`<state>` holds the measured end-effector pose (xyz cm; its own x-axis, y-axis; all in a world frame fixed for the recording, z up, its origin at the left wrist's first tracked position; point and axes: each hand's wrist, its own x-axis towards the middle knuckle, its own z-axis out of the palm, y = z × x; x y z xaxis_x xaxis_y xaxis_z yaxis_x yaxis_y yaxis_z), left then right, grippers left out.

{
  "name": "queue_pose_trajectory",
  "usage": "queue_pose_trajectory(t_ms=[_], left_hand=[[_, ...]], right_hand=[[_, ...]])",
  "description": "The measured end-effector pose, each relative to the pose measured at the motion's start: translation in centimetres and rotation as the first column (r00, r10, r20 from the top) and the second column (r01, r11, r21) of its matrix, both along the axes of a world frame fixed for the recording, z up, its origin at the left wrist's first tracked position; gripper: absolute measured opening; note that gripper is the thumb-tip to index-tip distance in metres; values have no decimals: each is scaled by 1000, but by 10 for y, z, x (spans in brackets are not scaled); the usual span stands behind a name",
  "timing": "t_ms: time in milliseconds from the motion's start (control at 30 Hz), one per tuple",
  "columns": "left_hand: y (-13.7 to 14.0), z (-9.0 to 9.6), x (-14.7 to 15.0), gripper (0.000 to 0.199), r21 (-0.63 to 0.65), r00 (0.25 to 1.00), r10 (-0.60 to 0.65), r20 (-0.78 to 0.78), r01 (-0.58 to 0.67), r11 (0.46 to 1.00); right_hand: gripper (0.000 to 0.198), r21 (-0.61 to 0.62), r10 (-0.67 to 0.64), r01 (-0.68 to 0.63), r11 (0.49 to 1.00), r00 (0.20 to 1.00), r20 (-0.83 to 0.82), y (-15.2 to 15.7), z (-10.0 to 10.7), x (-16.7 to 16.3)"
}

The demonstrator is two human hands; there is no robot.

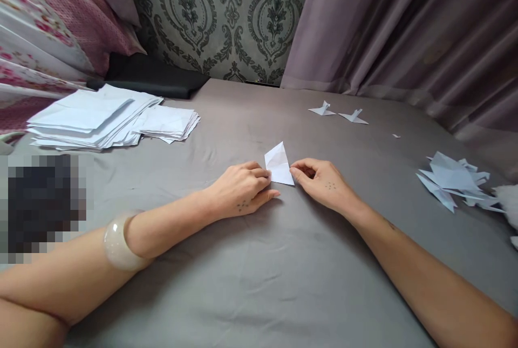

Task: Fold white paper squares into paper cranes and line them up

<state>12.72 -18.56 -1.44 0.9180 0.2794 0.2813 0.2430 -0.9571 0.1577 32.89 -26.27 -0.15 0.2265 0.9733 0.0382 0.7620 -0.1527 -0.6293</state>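
Note:
A small folded sheet of white paper [279, 163] lies on the grey cloth between my hands, one pointed corner facing away from me. My left hand [243, 187] rests palm down at its left edge, fingertips on the paper and thumb stretched out below. A pale bangle circles the left forearm. At the paper's lower right side, my right hand [319, 179] pinches the edge between thumb and forefinger, the other fingers curled. Faint crease lines show on the paper.
Stacked white paper [84, 113] lies at the left, with a smaller stack [168, 122] beside it. Two folded paper birds [322, 109] stand at the back. A heap of folded paper pieces [457, 178] is at the right, near a paper scrap [396, 136]. Curtains [376, 29] hang behind.

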Motion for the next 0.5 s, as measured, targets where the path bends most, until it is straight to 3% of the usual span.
queue_pose_trajectory(t_ms=[200,267,300,400,500], left_hand=[[3,-9,0,24,-113,987,115,115,-102,988],[4,-9,-1,19,-127,954,209,213,-185,975],[4,-8,-1,25,-109,922,260,285,-239,965],[3,-3,-4,46,25,846,311,433,-356,934],[3,-1,-6,36,165,928,197,316,-258,952]], right_hand=[[22,35,26,-26,999,1000,-8,-1,-8,-7],[17,130,51,-58,990,997,55,-3,-9,-9],[16,206,49,-76,976,990,133,-4,-9,-10],[19,403,-6,-211,891,881,473,-9,-7,-11],[24,381,11,-384,841,717,697,-13,-6,-10]])
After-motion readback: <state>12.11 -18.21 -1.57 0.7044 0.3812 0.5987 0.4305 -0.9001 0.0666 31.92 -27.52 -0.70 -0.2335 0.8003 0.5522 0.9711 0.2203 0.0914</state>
